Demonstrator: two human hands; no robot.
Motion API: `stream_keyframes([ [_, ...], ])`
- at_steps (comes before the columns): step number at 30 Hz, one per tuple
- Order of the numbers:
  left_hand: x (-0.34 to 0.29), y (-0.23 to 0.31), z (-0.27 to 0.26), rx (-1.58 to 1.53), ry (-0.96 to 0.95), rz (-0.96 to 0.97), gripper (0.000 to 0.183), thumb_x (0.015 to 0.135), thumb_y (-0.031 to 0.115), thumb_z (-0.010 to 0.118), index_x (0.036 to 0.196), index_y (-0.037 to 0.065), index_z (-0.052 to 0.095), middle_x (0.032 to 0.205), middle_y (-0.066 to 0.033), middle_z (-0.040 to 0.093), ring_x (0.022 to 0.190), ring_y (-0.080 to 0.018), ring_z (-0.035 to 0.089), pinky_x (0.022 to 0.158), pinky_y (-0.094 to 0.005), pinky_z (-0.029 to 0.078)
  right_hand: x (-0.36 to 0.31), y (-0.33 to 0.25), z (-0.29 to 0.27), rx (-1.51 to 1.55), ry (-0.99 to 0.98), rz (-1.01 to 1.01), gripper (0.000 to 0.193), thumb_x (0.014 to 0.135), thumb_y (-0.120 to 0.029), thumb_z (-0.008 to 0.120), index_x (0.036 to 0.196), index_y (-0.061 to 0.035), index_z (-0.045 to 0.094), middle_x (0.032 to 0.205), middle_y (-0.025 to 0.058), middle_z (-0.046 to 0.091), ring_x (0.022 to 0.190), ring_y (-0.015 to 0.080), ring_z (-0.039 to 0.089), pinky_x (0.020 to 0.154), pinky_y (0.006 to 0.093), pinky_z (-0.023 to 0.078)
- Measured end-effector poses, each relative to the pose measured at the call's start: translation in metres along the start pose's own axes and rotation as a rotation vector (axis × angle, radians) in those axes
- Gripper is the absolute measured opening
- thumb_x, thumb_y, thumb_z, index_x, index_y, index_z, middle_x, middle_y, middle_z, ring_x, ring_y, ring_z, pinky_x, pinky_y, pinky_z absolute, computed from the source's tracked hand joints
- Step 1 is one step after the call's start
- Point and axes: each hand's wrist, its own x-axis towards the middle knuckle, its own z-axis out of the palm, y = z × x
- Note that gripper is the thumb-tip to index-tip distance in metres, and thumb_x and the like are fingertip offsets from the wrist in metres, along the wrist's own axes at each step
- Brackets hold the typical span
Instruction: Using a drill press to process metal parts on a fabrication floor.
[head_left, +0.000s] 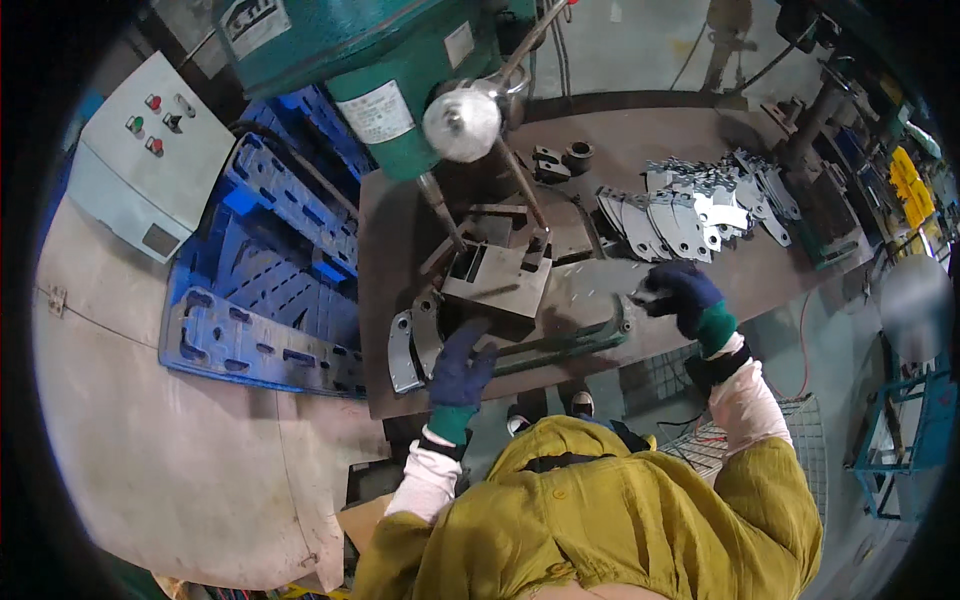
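Note:
My left hand (pixel 462 368), in a dark blue glove with a green cuff, is at the front of a steel block fixture (pixel 505 282). Its fingers are apart, and it appears to hold nothing. Just left of it lie curved flat metal plates (pixel 403 352) with holes. My right hand (pixel 685 295), gloved alike, is held over the table's front edge with its fingers curled. Something greyish shows at those fingertips, too small to name. A green drill press (pixel 400 110) rises above the fixture, its spindle (pixel 440 210) pointing down at the block.
Many similar curved plates (pixel 665 220) are piled at the right of the brown table (pixel 590 130). A green-edged base (pixel 570 345) runs along the front. Blue pallets (pixel 270 330) and a control box (pixel 150 150) stand left. A wire basket (pixel 800 440) is below right.

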Motion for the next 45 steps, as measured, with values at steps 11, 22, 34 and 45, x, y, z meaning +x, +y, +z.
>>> stream_keyframes([
  [11, 0.021, -0.008, -0.033, -0.449, -0.638, -0.370, 0.053, 0.084, 0.034, 0.074, 0.127, 0.004, 0.061, 0.114, -0.0112, 0.067, 0.097, -0.0254, 0.067, 0.091, -0.0357, 0.050, 0.085, -0.081, 0.093, 0.390, -0.237, 0.144, 0.035, 0.096, -0.018, 0.053, 0.125, -0.0001, 0.060, 0.112, 0.0135, 0.067, 0.104, 0.0224, 0.065, 0.088, 0.0350, 0.054],
  [22, 0.045, -0.062, 0.002, -0.788, 0.065, -0.750, 0.039, 0.082, 0.034, 0.078, 0.106, 0.006, 0.066, 0.091, -0.0073, 0.069, 0.070, -0.0194, 0.067, 0.062, -0.0332, 0.055, 0.150, -0.277, 0.071, 1.553, -0.382, 0.227, 0.068, 0.096, -0.054, 0.049, 0.136, 0.0022, 0.047, 0.121, 0.0178, 0.063, 0.106, 0.0293, 0.064, 0.096, 0.0425, 0.051],
  [34, 0.072, -0.085, 0.013, -0.729, 0.032, -0.841, 0.038, 0.080, 0.043, 0.078, 0.094, 0.009, 0.069, 0.080, -0.0033, 0.067, 0.060, -0.0145, 0.059, 0.053, -0.0291, 0.047, 0.176, -0.281, 0.074, 1.657, -0.325, 0.473, 0.058, 0.093, -0.047, 0.058, 0.128, -0.0006, 0.057, 0.114, 0.0137, 0.066, 0.100, 0.0227, 0.065, 0.080, 0.0328, 0.058],
  [45, 0.071, -0.067, 0.009, -0.761, 0.111, -0.743, 0.035, 0.084, 0.033, 0.076, 0.109, 0.010, 0.068, 0.087, -0.0049, 0.068, 0.065, -0.0171, 0.063, 0.053, -0.0292, 0.048, 0.146, -0.222, 0.104, 1.388, -0.184, 0.451, 0.037, 0.091, -0.018, 0.059, 0.122, 0.0023, 0.059, 0.101, 0.0144, 0.066, 0.088, 0.0253, 0.066, 0.081, 0.0394, 0.058],
])
